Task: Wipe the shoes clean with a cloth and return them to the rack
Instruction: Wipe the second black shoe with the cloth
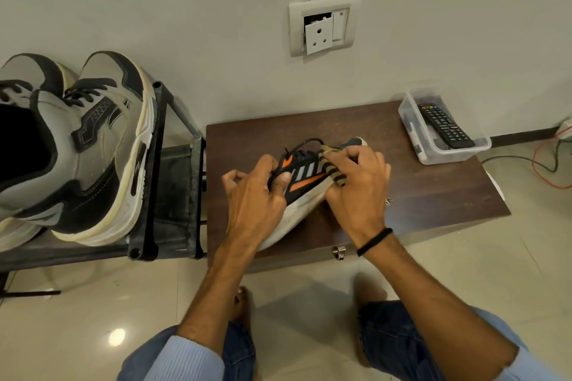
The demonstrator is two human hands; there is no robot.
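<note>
From the head camera, a black sneaker (305,173) with three grey stripes, orange flashes and a smooth off-white sole lies tilted over a dark brown wooden box (433,192), its sole turned toward the person and its toe pointing away toward the wall. The left hand (257,192) grips it near the laces and collar, with the fingers curled in over the top and the thumb pressed flat on the side panel. The right hand (356,182) holds a bunched cloth (331,168), soft and banded in tan and dark stripes, and its curled fingers press the cloth against the sneaker's side just past the stripes. A thin black band (374,241) circles that wrist. The box top has a matte wood grain, and a small metal latch (339,252) sits on its front edge. At its far right corner stands a clear rectangular plastic tub (433,156) with a black remote (445,125) lying inside. Just left of the box is a dark metal-framed rack (161,164), and a bulky pair of grey and black high-tops (102,145) with thick cream soles rests on its top shelf. The floor (93,303) is glossy pale tile. The wall behind is plain off-white, with a socket plate (323,25) whose insert hangs loose. Red and dark wires (544,164) trail along the floor at the right.
</note>
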